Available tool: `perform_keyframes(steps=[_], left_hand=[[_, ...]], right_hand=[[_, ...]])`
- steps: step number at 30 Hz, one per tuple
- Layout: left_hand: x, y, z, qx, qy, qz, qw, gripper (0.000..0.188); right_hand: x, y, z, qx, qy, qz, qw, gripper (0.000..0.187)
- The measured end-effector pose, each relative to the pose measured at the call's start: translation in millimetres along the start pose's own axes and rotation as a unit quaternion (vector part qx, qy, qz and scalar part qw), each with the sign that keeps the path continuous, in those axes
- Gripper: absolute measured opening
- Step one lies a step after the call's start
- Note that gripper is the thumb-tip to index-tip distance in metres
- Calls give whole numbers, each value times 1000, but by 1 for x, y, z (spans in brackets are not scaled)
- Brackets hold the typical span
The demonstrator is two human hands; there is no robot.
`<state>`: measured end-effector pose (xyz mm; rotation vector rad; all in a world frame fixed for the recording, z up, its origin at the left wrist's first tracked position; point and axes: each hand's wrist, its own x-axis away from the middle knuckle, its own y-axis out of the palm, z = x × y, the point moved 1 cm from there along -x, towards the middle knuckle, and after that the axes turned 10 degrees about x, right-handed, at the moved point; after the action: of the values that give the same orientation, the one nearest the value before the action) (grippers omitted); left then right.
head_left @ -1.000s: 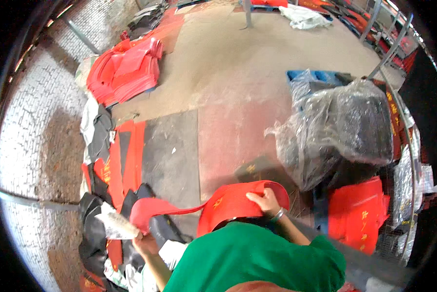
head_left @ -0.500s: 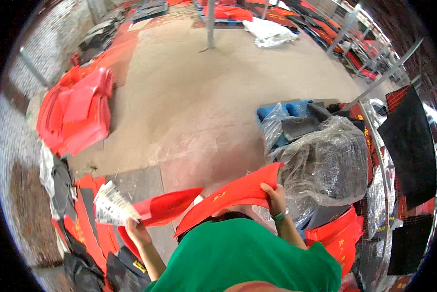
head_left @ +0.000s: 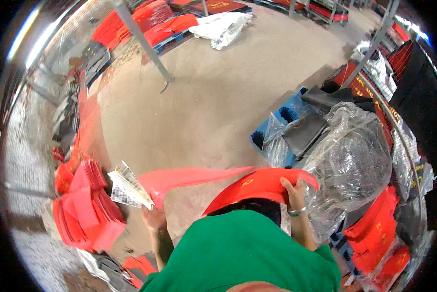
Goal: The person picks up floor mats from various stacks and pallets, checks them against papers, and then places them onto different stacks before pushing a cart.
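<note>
Head view showed that we held a long red cloth strip [head_left: 213, 177] stretched between both hands, its long axis running nearly level from left to right in front of our green shirt [head_left: 247, 253]. Our left hand [head_left: 153, 216] gripped its left end together with white paper tags [head_left: 128, 187]. Our right hand [head_left: 294, 192] pinched its wider right end, beside a plastic-wrapped bundle [head_left: 352, 165].

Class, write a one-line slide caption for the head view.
Left hand holds white printed slips and a red cloth band; right hand grips its folded red end beside plastic-wrapped bundles.
</note>
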<state>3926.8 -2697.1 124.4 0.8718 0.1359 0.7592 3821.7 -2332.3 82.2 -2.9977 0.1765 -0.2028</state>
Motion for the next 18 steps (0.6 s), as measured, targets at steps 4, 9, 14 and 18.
perform_keyframes(steps=[4, 9, 14, 18], left_hand=[[-104, 51, -16, -350, 72, -104, 928, 25], [-240, 145, -95, 11, -22, -95, 995, 21], [-401, 239, -192, -13, -46, -174, 984, 29], [-513, 319, -265, -8, -130, -269, 954, 37]], right_hand=[[-94, 33, -20, -79, 22, 48, 995, 3], [-237, 26, -61, -85, 10, 105, 991, 6], [-364, 26, -58, -171, 36, 238, 956, 7], [-443, 17, -70, -189, 33, 393, 899, 7]])
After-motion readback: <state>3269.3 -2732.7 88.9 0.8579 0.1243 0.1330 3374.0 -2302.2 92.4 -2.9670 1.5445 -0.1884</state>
